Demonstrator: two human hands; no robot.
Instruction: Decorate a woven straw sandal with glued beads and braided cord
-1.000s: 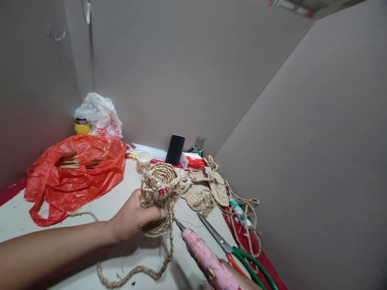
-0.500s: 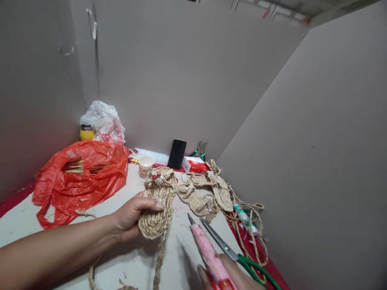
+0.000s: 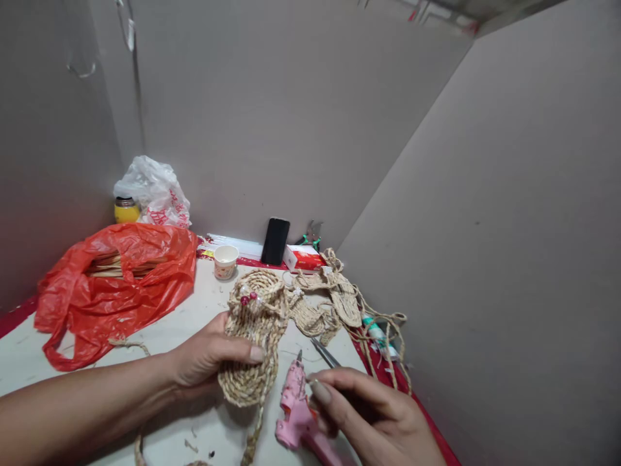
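Observation:
My left hand (image 3: 208,356) is closed on a woven straw sandal (image 3: 252,343), thumb across its sole, holding it just above the white table (image 3: 160,323). The sandal has red and white beads on its strap, and a braided straw cord (image 3: 255,433) hangs from its heel. My right hand (image 3: 373,414) is at the lower right, its index finger and thumb loosely on a pink glue gun (image 3: 294,408) that lies on its side on the table, nozzle pointing away. The tips of a pair of scissors (image 3: 324,353) show just beyond my fingers.
Other straw sandals and cords (image 3: 334,301) lie at the right. A red plastic bag of straw (image 3: 116,278), a white bag (image 3: 152,191), a yellow jar (image 3: 126,210), a paper cup (image 3: 226,261), a black phone (image 3: 275,241) and a red box (image 3: 305,257) stand near the cardboard walls.
The sandal has turned so its sole lies flatter in my left hand. My right hand has brought the glue gun down onto its side on the table, covering the scissors' handles.

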